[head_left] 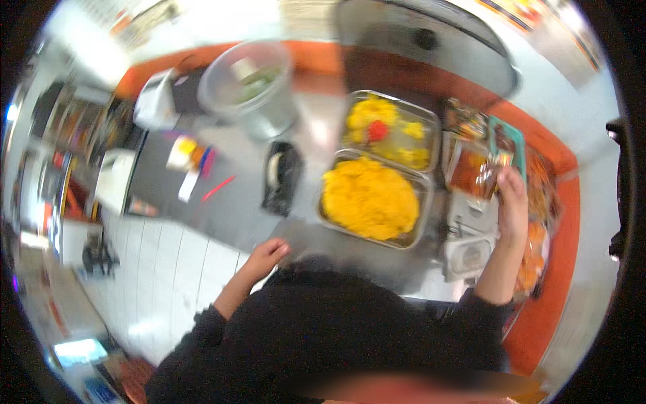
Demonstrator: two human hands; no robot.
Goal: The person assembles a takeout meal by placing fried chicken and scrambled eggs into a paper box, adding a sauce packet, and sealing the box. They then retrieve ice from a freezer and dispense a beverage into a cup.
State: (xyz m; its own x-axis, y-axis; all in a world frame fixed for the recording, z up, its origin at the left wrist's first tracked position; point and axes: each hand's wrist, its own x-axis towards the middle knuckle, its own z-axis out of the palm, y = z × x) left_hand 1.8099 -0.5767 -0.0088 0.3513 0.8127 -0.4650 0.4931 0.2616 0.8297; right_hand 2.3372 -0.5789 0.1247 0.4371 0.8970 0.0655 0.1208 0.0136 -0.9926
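My right hand is stretched out on the right, its fingers closed at the edge of shiny clear plastic over an orange-filled container. What the fingers pinch is too blurred to make out. Near the counter's front edge, my left hand is loosely curled, with nothing visible in it. Between the hands stands a steel tray heaped with bright yellow marigold-like petals. Behind it, a second steel tray carries yellow flowers and a red one.
A translucent bucket with greenery stands at the back left, near a black tape dispenser. A red pen lies further left. White boxes, a teal tray and orange bagged goods crowd the right.
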